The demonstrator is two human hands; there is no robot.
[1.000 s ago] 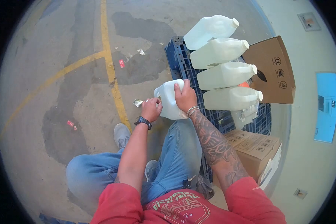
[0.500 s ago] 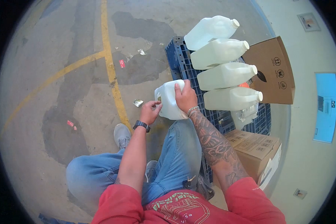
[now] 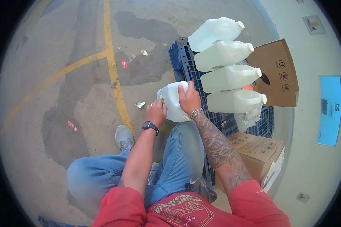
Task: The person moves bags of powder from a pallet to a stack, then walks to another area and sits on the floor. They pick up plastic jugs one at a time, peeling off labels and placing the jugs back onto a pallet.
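Observation:
A white plastic jug (image 3: 172, 99) lies tilted over my raised knee, its bottom end facing away to the left. My right hand (image 3: 189, 97) wraps round its right side, thumb on top. At the jug's left end, my left hand (image 3: 156, 112) is closed with its fingertips against a small greenish label (image 3: 162, 97); whether it pinches the label's edge is too small to tell. Four similar capped jugs (image 3: 219, 55) stand in a row on a blue plastic pallet (image 3: 177, 56) at the right.
An opened cardboard box (image 3: 276, 73) is behind the jugs, with clear plastic (image 3: 250, 116) near it. Another cardboard box (image 3: 255, 151) sits nearer me on the right. Foil scraps (image 3: 140, 104) and red scraps (image 3: 124, 64) lie on the concrete floor, which has yellow lines.
My left hand has turned and shifted slightly right, its fingers now curled more tightly by the label. The jug and my right hand have hardly moved.

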